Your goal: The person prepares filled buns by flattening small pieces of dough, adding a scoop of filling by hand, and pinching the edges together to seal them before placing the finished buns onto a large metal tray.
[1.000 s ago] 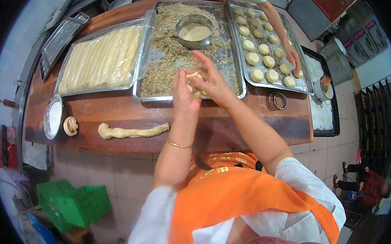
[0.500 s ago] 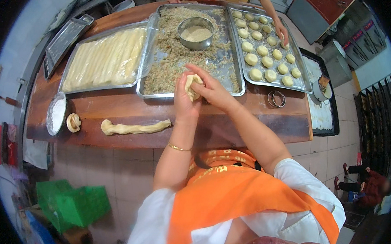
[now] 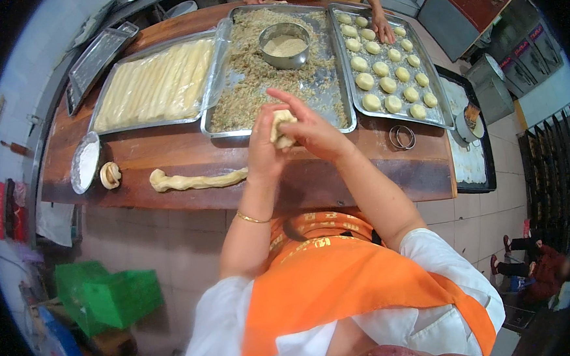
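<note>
Well, in the head view my left hand point(image 3: 265, 146) and right hand point(image 3: 316, 137) are grasping and partly hiding the dough piece point(image 3: 282, 127) between them, by the near rim of the crumb-filled tray point(image 3: 227, 134). My left forearm point(image 3: 252, 229) is seemingly covering the dough strip's point(image 3: 197, 181) right tip.

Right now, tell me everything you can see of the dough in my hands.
The dough is a pale cream lump, soft-looking, with a rumpled surface. It is raised in the grip of the left hand, the right hand also touching it. In view, it overlaps the near rim of the middle tray; fingers partly hide it.
</note>
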